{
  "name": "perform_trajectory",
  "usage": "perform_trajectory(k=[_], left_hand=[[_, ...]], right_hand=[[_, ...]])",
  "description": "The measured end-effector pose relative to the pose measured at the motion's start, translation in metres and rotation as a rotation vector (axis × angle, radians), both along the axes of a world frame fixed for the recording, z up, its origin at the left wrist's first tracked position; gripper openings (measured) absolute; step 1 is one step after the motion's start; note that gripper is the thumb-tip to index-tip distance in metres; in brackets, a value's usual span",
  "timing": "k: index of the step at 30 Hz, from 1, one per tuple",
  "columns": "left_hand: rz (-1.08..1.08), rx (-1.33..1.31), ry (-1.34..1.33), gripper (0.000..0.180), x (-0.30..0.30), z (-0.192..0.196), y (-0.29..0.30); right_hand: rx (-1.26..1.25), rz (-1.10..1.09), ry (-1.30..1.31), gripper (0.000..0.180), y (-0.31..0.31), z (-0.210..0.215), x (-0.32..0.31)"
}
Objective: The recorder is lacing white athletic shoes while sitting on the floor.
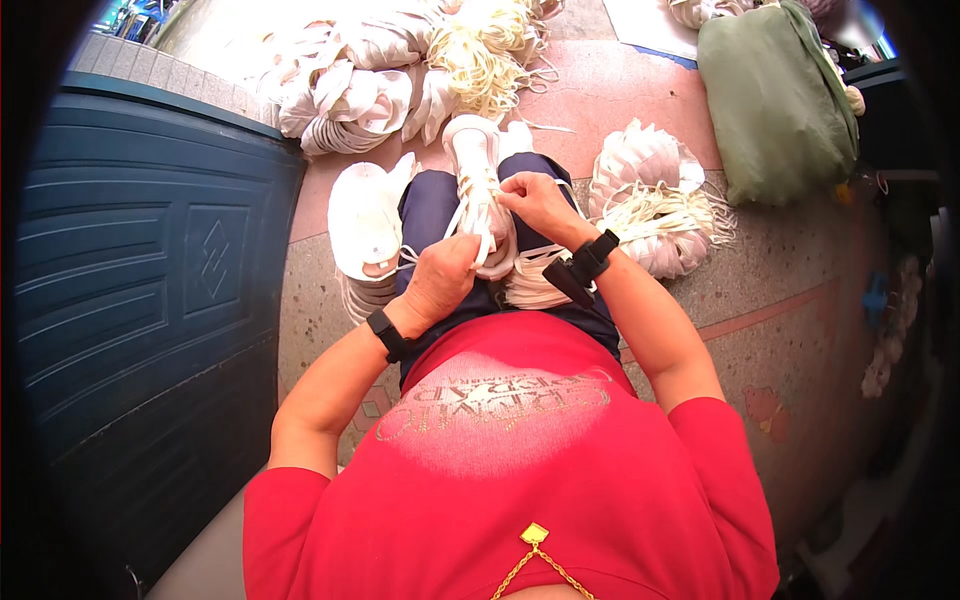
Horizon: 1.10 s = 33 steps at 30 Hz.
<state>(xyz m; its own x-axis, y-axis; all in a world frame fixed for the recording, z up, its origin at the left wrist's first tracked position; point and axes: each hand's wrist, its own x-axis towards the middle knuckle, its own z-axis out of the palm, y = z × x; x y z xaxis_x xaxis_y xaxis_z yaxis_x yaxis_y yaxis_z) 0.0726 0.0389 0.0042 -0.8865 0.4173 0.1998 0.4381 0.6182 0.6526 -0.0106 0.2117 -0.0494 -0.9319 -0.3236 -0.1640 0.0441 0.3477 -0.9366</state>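
Observation:
A pale, whitish shoe upper [472, 150] lies lengthwise on my lap between my knees, its front part pointing away from me. Cream lace [487, 205] crosses over its middle. My left hand [440, 278] is closed at the near left side of the upper, with a white lace end coming out between thumb and finger. On the right side, my right hand [545, 207] pinches a strand of the lace close to the upper's edge.
Stacked white shoe parts [365, 220] stand left of my legs. To the right lies a bundle of uppers with cream laces [650, 205]. Larger heaps of uppers [350, 95] and loose laces [485, 55] sit ahead. A green sack [775, 100] stands far right; a blue panelled door [160, 260] is left.

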Motion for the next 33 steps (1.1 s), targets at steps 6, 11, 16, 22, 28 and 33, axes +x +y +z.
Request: perform_trajectory(k=[6, 11, 16, 22, 28, 33], left_hand=[[-0.007, -0.003, -0.009, 0.017, 0.001, 0.002, 0.001], [-0.006, 0.009, 0.0, 0.017, 0.002, -0.002, 0.005], [0.007, 0.026, 0.003, 0.017, 0.003, -0.001, 0.005], [0.151, 0.196, -0.014, 0.021, 0.003, -0.003, 0.007], [0.636, 0.775, -0.928, 0.009, -0.034, 0.009, 0.001], [0.549, 0.663, -1.034, 0.008, -0.051, 0.004, -0.001]], right_hand=[[0.153, 0.091, -0.026, 0.019, -0.006, 0.003, -0.003], [0.007, 0.042, -0.11, 0.018, -0.01, -0.01, -0.003], [0.22, 0.085, 0.111, 0.018, -0.017, 0.003, -0.008], [-0.272, 0.147, -0.414, 0.017, -0.014, 0.0, -0.013], [-0.385, 0.003, -0.311, 0.015, -0.021, -0.002, -0.009], [-0.228, 0.062, -0.109, 0.02, -0.022, 0.008, 0.0]])
